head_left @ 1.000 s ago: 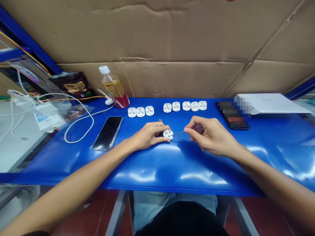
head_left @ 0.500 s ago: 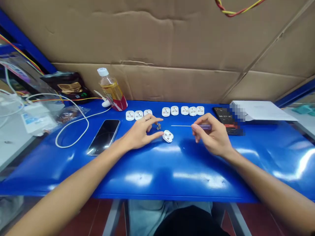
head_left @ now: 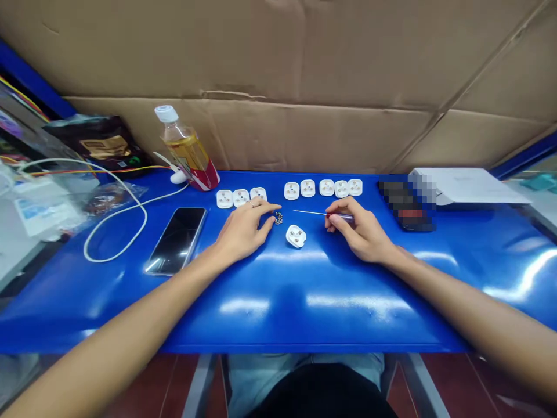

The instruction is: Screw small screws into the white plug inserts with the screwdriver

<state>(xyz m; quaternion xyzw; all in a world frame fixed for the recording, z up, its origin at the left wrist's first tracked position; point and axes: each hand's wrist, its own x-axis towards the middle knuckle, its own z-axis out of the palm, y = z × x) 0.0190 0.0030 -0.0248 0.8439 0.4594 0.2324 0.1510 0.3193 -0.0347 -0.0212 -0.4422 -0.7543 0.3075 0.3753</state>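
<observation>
Fitting | screws beside spread left grip | right grip clasps screwdriver | bottle, phone leftward

We logged a white plug piece, blue tabletop.
We noted brassy small parts, purplish screwdriver handle, brown cardboard.

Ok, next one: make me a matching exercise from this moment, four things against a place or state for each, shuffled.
1. screwdriver
2. pile of small metal parts
3. lone white piece
4. drink bottle

A. right beside the left hand, near its thumb
B. topped with a white cap
C. between the hands, nearest the front edge of the blue table
D. gripped in the right hand

Pairs: 1-D, 2-A, 3-C, 4-B
</observation>
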